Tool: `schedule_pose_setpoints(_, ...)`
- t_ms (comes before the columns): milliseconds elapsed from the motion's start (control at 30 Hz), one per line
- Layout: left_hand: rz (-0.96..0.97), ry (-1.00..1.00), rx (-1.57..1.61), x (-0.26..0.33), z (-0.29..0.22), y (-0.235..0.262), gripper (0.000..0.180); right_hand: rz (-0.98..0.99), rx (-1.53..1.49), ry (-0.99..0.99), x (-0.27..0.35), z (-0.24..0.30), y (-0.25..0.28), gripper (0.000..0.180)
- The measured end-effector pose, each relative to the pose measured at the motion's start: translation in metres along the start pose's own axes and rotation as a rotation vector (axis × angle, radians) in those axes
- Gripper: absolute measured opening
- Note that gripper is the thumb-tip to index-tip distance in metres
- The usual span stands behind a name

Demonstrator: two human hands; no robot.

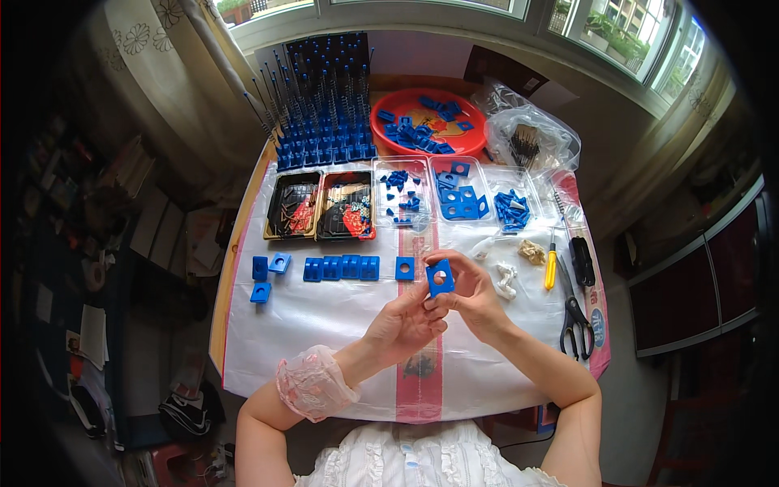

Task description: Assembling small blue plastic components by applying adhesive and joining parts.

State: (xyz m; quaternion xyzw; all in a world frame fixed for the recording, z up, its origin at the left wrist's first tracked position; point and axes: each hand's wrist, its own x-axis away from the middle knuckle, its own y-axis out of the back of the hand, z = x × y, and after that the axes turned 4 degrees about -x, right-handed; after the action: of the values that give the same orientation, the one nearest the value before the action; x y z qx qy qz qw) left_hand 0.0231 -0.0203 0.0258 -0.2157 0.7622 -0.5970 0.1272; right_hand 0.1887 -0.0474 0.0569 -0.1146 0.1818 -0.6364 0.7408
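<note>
A small blue plastic square piece with a round hole [439,282] is held up over the middle of the table. My right hand [479,302] pinches it, fingers over the top and thumb beneath. My left hand [398,321] is closed, its thumb against the piece's left edge and its other fingers curled below. Just behind lies a similar blue piece [405,269]. To the left, several blue pieces stand in a row [342,268], and three loose blue pieces [260,292] sit farther left.
Behind are black trays [294,204] of small metal parts, clear boxes [403,165] of blue parts, a red basin [381,134] and blue bases with upright springs [324,150]. At right lie a yellow-handled screwdriver [551,270], black scissors [577,325] and a plastic bag [556,134].
</note>
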Motion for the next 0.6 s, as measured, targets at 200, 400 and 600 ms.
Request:
schedule_pose_setpoints(200, -0.096, 0.04, -0.011, -0.001, 0.007, 0.01, 0.042, 0.172, 0.898, 0.143, -0.009, 0.062, 0.004, 0.042)
schedule_pose_setpoints(400, 0.029, 0.109, -0.058, -0.002, 0.02, 0.022, 0.053, 0.471, 1.606, 0.144, -0.011, 0.108, -0.022, 0.043)
schedule_pose_setpoints(600, 0.02, 0.094, -0.164, 0.001, 0.03, 0.019, 0.066, 0.634, 1.726, 0.19, -0.013, 0.107, -0.043, 0.034)
